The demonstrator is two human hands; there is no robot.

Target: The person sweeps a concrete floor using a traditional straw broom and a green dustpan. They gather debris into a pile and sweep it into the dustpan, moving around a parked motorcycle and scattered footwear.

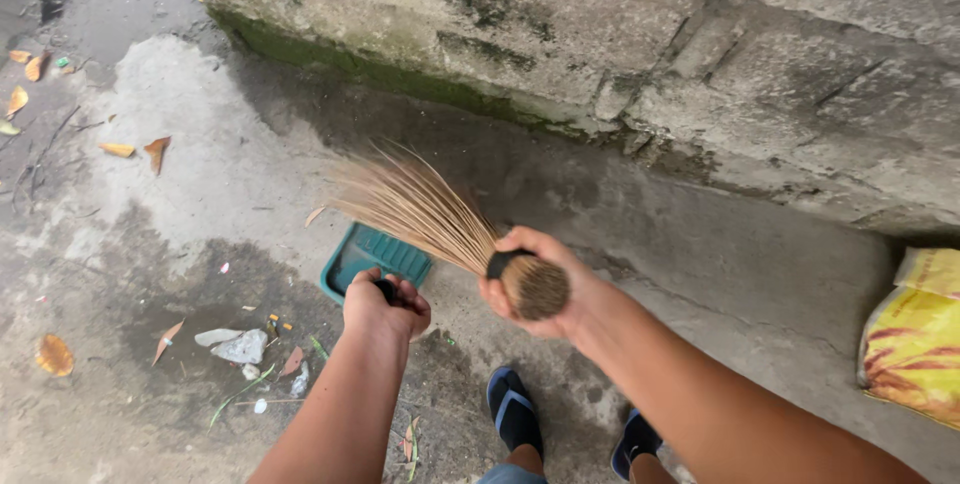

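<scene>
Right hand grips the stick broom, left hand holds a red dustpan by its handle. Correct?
Not quite: the dustpan is teal green, not red, as the head view shows. The rest holds: right hand grips the stick broom, left hand holds the dustpan's handle.

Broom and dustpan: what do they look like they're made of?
Broom: thin, stiff tan plant ribs, probably palm midribs, bundled by a dark band at the right hand. Dustpan: smooth teal, ridged surface, likely moulded plastic; the left hand grips its dark handle.
</scene>
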